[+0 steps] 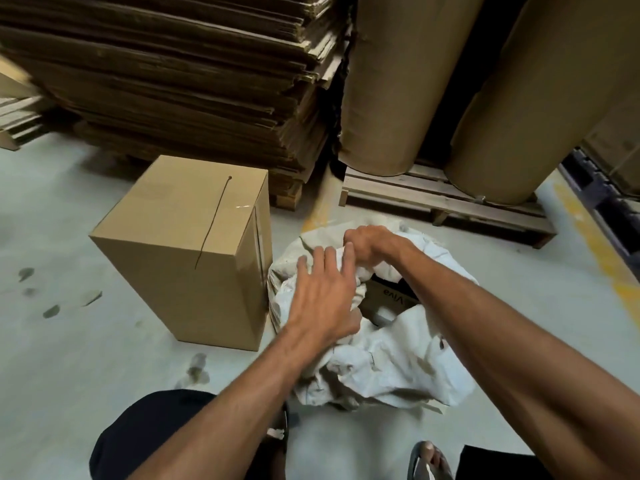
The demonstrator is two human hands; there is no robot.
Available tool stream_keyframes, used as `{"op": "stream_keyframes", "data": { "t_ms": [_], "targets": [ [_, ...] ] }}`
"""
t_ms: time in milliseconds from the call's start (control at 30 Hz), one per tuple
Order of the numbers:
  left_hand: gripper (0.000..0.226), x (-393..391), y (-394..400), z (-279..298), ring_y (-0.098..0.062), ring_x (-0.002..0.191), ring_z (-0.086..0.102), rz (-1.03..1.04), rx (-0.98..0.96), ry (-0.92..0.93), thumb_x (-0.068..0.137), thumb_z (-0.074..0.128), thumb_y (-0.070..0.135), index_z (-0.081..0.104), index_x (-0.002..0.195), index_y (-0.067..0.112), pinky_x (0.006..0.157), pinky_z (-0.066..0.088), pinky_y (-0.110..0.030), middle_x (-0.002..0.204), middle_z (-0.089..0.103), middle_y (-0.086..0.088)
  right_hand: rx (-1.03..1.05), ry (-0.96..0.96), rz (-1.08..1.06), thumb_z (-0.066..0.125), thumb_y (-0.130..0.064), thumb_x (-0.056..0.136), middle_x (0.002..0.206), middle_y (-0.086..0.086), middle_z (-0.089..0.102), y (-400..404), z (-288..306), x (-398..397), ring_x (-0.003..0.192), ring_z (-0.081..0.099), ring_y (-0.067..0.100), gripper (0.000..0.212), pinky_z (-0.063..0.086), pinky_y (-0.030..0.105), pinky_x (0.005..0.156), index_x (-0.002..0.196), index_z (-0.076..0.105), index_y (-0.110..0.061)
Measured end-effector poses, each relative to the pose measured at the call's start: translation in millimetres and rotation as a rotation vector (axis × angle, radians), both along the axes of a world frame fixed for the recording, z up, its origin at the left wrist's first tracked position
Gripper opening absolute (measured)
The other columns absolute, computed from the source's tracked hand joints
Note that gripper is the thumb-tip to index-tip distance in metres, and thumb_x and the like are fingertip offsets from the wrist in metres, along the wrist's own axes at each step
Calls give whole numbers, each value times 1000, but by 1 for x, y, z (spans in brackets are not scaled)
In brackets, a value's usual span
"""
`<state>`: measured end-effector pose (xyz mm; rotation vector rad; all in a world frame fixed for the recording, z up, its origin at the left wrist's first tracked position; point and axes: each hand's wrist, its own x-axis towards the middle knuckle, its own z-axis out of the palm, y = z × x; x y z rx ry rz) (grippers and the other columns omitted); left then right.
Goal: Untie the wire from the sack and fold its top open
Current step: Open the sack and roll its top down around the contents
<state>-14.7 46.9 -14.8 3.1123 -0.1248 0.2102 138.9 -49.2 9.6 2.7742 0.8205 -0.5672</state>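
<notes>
Wire (212, 221) already off, lying on top of cardboard box (194, 251) beside sack (374, 355). Right hand (372, 245) clamped on far rim; left hand (323, 296) fingers spread flat, thumb possibly hooking cloth. Risk: bunched rim slipping, fold collapsing back over mouth.

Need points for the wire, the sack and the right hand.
wire (212, 223), head view, mid-length of the strand lying on the box top.
sack (391, 368), head view, crumpled near side of the white fabric.
right hand (372, 242), head view, back of the hand gripping the sack's far rim.
</notes>
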Motion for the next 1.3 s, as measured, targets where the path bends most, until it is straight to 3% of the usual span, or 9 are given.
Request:
{"op": "stream_keyframes", "data": {
  "t_ms": [167,300,433,567,667,833,967,1100,1300],
  "targets": [
    [49,21,-18,-10,-32,107,65,74,18,-21,88,61,11,48,134,1,95,50,-44,121,64,-16,128,237,-120,57,-20,90,76,0,64,-10,8,1,82,59,25,14,46,33,69,77,63,-16],
    [24,37,-9,-6,-31,86,62,87,-204,-23,92,58,13,65,114,9,70,39,-39,101,69,-13,426,193,-42,60,-4,73,100,10,71,-40,2,-22,91,63,29,38,52,39,79,109,66,-15],
    [7,46,3,1,-25,77,51,175,-450,-34,91,53,16,60,90,15,65,36,-38,86,59,-5,865,-77,17,68,-41,83,129,-5,61,-84,-19,-52,119,54,13,50,39,39,103,130,59,-27],
    [26,70,20,3,-37,91,66,496,-756,129,91,48,10,70,102,0,68,48,-41,98,70,-20,451,-479,-235,72,-60,79,167,5,20,-126,-48,-70,152,17,44,100,15,69,118,160,15,-44],
    [30,79,27,5,-30,83,65,602,-1009,258,98,46,11,68,113,-3,65,51,-38,86,63,-11,268,-425,-457,77,-35,86,168,25,-1,-141,-52,-61,142,15,70,116,17,82,109,154,-14,-61],
    [19,78,30,9,-22,74,55,627,-1246,479,82,56,2,65,98,2,67,46,-35,89,58,-10,467,-317,-471,61,-25,100,122,23,55,-148,-54,-44,96,62,41,93,53,59,90,153,-5,-64],
    [53,82,16,7,-28,110,60,356,-1017,490,78,73,15,62,130,13,100,52,-49,131,61,-8,766,-232,-576,46,1,92,106,19,69,-155,-40,-29,96,63,38,80,45,36,81,151,38,-51],
    [122,76,-9,-4,-41,145,32,-14,-451,154,68,76,51,-1,162,42,114,37,-63,163,22,-16,1103,-221,-755,39,5,83,130,7,70,-171,-17,-15,124,61,25,73,45,32,111,130,68,-42],
    [102,87,-54,-9,-30,90,58,-125,-212,174,92,67,22,-2,156,63,72,48,-40,131,50,-16,1487,12,-885,42,21,76,129,-5,72,-209,-5,-15,88,67,5,74,50,10,59,121,76,-27]
  ]
}}
